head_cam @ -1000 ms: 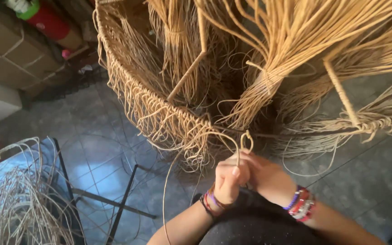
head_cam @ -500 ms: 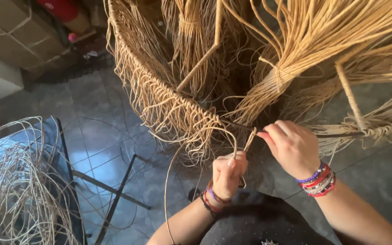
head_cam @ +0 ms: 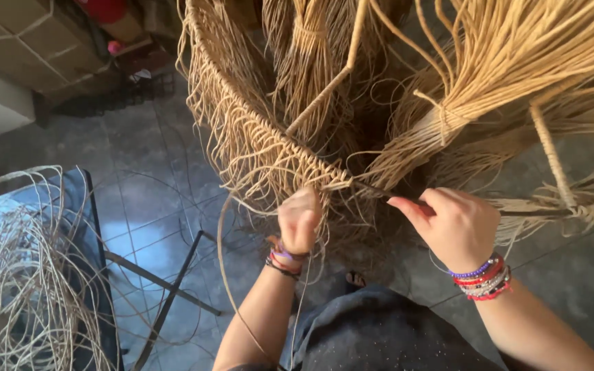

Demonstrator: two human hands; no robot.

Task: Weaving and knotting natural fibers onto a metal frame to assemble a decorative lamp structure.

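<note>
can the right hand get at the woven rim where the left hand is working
Probably yes. The right hand is pinching a strand just beside the woven rim, with the left hand gripping strands right below it. Only loose hanging strands lie between them, nothing solid.

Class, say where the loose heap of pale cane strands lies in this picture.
In the head view the heap of cane strands lies at the lower left, beside a dark metal frame, well left of the left hand.
</note>
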